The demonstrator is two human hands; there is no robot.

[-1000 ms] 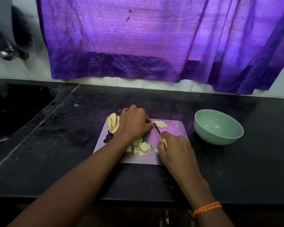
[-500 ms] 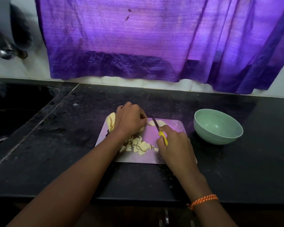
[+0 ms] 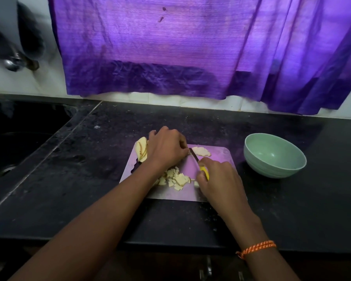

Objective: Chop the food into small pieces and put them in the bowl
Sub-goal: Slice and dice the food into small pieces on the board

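Note:
A pale cutting board (image 3: 221,157) lies on the black counter. My left hand (image 3: 166,149) rests curled over food at the board's far side, pinching a slice under its fingertips. Uncut pale slices (image 3: 141,149) stick out to its left. Another slice (image 3: 201,151) lies just right of the blade. My right hand (image 3: 217,179) grips a small knife with a yellow handle (image 3: 205,172), its dark blade (image 3: 194,155) pointing at my left fingertips. A pile of small chopped pieces (image 3: 176,179) sits between my wrists. A light green bowl (image 3: 274,157), empty, stands right of the board.
A dark sink (image 3: 18,138) is sunk into the counter at the left, with a tap (image 3: 12,61) above it. A purple curtain (image 3: 190,47) hangs along the back wall. The counter's front edge (image 3: 170,243) runs below my arms.
The knife's tip shifted slightly between frames beside my left fingertips. My left hand moved a little further back on the board. The pile of pieces stays in place.

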